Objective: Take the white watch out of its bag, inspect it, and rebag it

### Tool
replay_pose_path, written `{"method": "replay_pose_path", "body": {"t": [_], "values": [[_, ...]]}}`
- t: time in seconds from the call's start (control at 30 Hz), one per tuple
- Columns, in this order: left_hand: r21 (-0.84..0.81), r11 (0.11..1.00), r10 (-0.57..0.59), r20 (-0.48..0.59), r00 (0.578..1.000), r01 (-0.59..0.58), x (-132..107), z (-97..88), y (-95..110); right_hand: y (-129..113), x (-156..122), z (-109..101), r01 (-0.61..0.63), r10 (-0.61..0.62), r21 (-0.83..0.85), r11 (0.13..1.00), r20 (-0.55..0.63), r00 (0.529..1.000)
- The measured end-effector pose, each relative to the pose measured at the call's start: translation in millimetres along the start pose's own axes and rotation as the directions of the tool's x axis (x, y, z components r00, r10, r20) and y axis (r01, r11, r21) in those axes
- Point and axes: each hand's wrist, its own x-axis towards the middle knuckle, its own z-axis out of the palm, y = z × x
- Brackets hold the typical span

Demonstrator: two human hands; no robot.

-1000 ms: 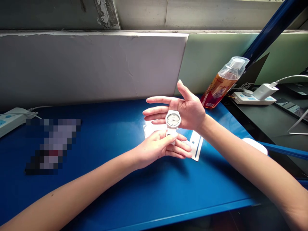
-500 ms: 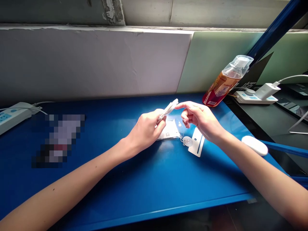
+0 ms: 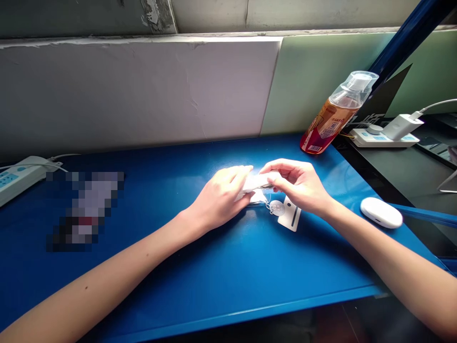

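My left hand (image 3: pixel 224 196) is closed around the left end of a white bundle (image 3: pixel 257 182) of thin layers or strands; its exact kind is unclear. The thumb and fingers of my right hand (image 3: pixel 302 185) pinch the bundle's other end. Just below, partly hidden by the bundle and my left hand, lies a flat white packet (image 3: pixel 257 197) in clear film. A round silvery tag (image 3: pixel 277 208) on a small chain lies beside it. The tag overlaps a white slotted card (image 3: pixel 290 215) on the blue tabletop.
A tall bottle of reddish liquid (image 3: pixel 333 116) stands at the back right. A white rounded case (image 3: pixel 381 213) lies near the right edge of the blue table (image 3: pixel 221 281). Power strips (image 3: pixel 371 137) sit at both sides, and a pixelated patch (image 3: pixel 89 209) covers something at left.
The bundle has been lowered and tilted flatter. My right hand has gone from touching its tip with one finger to pinching its right end. The view has shifted slightly.
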Motion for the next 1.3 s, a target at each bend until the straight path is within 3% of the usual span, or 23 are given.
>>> {"method": "replay_pose_path", "body": {"t": [0.2, 0.33, 0.53, 0.77, 1.13, 1.2, 1.3], "values": [[0.039, 0.999, 0.02, 0.205, 0.979, -0.029, -6.6, -1.6, -7.1, 13.8, 7.5, -12.9, -0.011, -0.003, -0.306, 0.952, -0.046, 0.999], [-0.048, 0.998, 0.051, 0.204, 0.978, -0.043, -13.4, -1.1, -14.5, 15.3, 9.4, -15.8, 0.0, -0.029, -0.463, 0.887, -0.057, 0.998], [-0.1, 0.995, 0.004, 0.139, 0.99, 0.01, -21.2, 1.1, -21.4, 16.9, 8.4, -15.6, 0.014, -0.062, -0.618, 0.786, -0.056, 0.997], [-0.144, 0.989, -0.021, 0.088, 0.996, 0.034, -24.2, 1.5, -21.5, 22.6, 9.8, -18.1, -0.002, -0.015, -0.678, 0.735, -0.02, 1.0], [-0.154, 0.987, -0.038, 0.042, 0.998, 0.044, -29.3, 5.9, -21.9, 16.6, 5.9, -11.3, -0.093, 0.116, -0.498, 0.862, 0.017, 0.993], [-0.156, 0.987, -0.035, 0.041, 0.999, 0.041, -29.0, 6.0, -22.0, 16.0, 3.5, -7.6, -0.062, 0.102, -0.574, 0.817, 0.038, 0.994], [-0.152, 0.987, -0.037, 0.056, 0.998, 0.045, -28.5, 5.6, -21.8, 17.7, 1.5, -5.0, -0.027, 0.083, -0.735, 0.678, 0.04, 0.996]]}}
